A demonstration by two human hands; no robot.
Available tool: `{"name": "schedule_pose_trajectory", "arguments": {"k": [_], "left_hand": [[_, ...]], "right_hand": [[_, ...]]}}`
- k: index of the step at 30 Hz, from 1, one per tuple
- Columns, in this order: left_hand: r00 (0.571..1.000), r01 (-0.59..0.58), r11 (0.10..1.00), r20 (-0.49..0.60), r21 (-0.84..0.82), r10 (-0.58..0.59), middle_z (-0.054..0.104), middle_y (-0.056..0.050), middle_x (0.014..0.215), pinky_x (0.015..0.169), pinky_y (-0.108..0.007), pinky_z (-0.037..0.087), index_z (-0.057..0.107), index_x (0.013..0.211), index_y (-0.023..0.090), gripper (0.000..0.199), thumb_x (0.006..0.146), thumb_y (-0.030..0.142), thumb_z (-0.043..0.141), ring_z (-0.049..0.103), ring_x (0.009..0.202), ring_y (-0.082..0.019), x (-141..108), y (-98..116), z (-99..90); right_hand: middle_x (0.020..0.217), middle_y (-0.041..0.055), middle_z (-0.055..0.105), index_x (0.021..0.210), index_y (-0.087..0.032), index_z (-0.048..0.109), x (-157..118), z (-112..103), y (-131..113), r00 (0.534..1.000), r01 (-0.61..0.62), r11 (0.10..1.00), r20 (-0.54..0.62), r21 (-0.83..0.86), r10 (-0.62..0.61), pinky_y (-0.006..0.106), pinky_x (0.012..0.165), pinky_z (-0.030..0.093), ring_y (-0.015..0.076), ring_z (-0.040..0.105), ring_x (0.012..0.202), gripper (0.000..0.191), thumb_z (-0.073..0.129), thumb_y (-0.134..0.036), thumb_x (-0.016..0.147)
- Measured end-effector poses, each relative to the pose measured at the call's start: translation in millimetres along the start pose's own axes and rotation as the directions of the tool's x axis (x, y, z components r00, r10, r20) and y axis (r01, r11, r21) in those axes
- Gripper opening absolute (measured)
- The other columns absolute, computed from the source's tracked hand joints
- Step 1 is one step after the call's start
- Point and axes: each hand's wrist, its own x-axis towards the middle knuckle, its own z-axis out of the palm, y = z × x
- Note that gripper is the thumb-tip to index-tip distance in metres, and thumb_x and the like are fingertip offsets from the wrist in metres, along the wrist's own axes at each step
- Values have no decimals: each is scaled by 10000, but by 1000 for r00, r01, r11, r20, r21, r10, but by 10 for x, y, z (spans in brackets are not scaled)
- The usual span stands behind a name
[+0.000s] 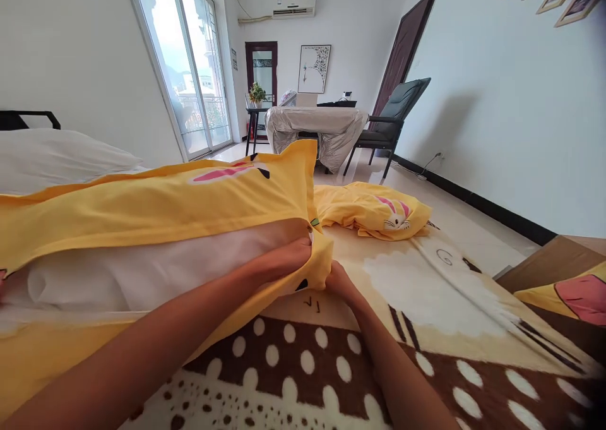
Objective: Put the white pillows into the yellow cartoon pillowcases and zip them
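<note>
A yellow pillowcase with a rabbit print lies across the bed, its long side slit gaping toward me. White filling of a pillow shows through that slit. My left hand reaches into the right end of the opening and is closed at the pillowcase's inner corner; its fingertips are partly hidden by cloth. From outside, my right hand grips the same corner, fingers wrapped behind the fabric. At the far left edge, a bit of another person's hand touches the pillowcase.
Beneath lies a brown and cream blanket with a sheep print. Another yellow rabbit-print cloth is bunched beyond my hands. A cardboard box stands at right. Farther off are a covered table and a dark chair.
</note>
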Motion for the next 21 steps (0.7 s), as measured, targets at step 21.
{"name": "schedule_pose_trajectory", "arguments": {"k": [21], "left_hand": [[360,162,820,-807,549,469,417,21,571,574,-284,306,429,568,191,206,723,245,553,394,584,-123,-56,933,-1157]], "right_hand": [[931,83,684,956,-151,635,-674,651,-942,990,89,787,-144,611,0,322,778,509,244,617,929,436,580,-540,767]]}}
